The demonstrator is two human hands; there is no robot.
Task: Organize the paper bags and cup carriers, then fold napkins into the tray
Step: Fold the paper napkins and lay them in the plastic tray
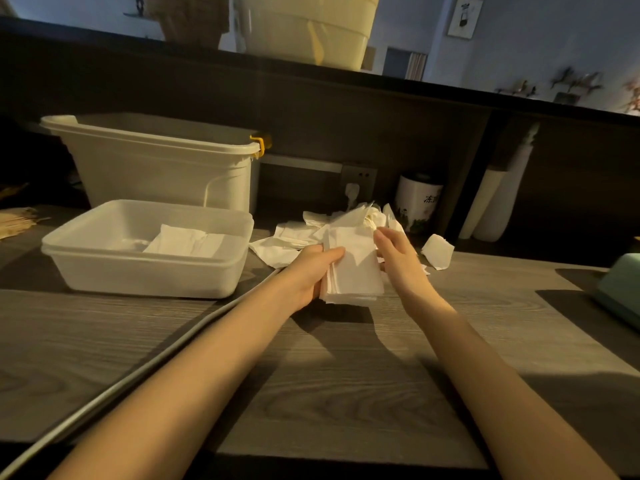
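1. Head view, surroundings: white plastic tray (145, 261) left-centre on wood-grain counter (329, 393), w/ folded napkins (187, 241) lying flat in its right half. Taller lidded bin (162, 161) w/ yellow latch just behind tray. Grey cable (145, 368) running from near left twd the hands, passing tray's near right corner. White canister (417, 199) w/ print at far right of centre, wall socket (360, 176) left of it. Brown paper goods (15, 220) at far left edge, mostly cut off.
2. In the way: loose napkin pile (298, 237) spread betw. tray and hands; one stray napkin (438, 251) right of hands.
3. Napkin stack (353, 271) just right of tray, raised off counter; long axis near-to-far, near edge fanned.
4. Left hand (311, 275): fingers curled round stack's left edge, gripping it.
5. Right hand (398, 258): fingers relaxed, fairly straight, against stack's right side; not clamped.
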